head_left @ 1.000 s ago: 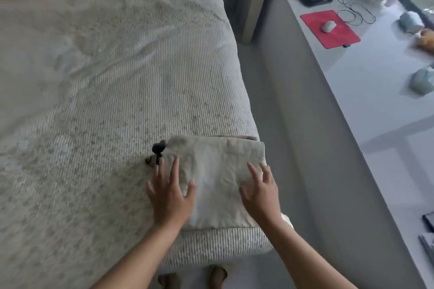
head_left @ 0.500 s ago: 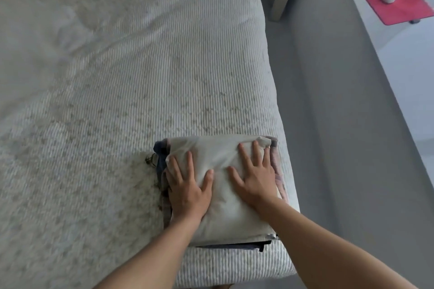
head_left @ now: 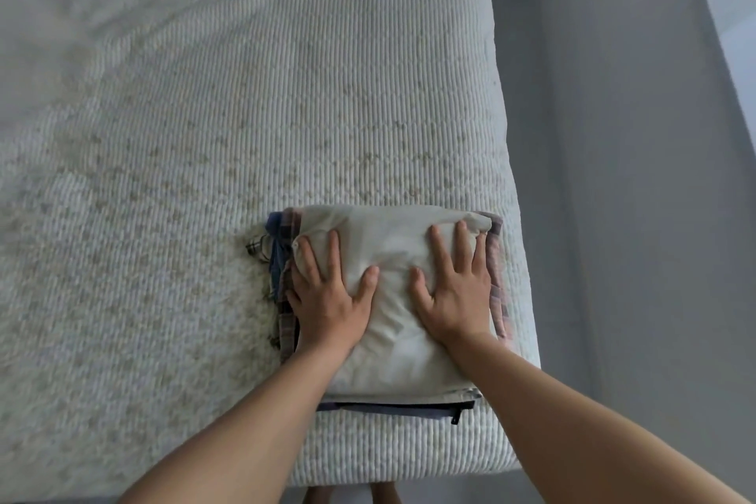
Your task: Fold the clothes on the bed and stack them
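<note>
**Both palms flat on top of stack, near right corner of bed**

A folded cream cotton garment (head_left: 392, 291) is seen lying on top of a stack of folded clothes (head_left: 286, 299), with plaid and blue fabric edges showing at the left side and a dark layer with a zip showing at the near edge. The stack is placed on the ribbed off-white bedspread (head_left: 286, 115), close to the bed's near right corner, with the grey floor (head_left: 613, 176) just beyond to the right.

The left hand (head_left: 327, 299) is laid flat on the left half of the cream garment, fingers straight and spread, nothing gripped. The right hand (head_left: 454, 291) is laid flat on the right half in the same way, fingertips near the far right corner of the fold; nothing is held. Thumbs are pointed inward, close together but apart.

Key relation: the stack lies directly under both hands, centred between the forearms, so neither hand is nearer. The long axis of the top piece runs near-to-far, roughly in line with the arms. Slight creases are seen between the thumbs.

Judged step: top layer is being pressed and smoothed; stacking looks nearly finished. No unfolded clothes are visible elsewhere on the bed. Any next move would likely be made straight up or outward from centre. Risk: stack sits close to the bed edge and could be pushed off to the right.
</note>
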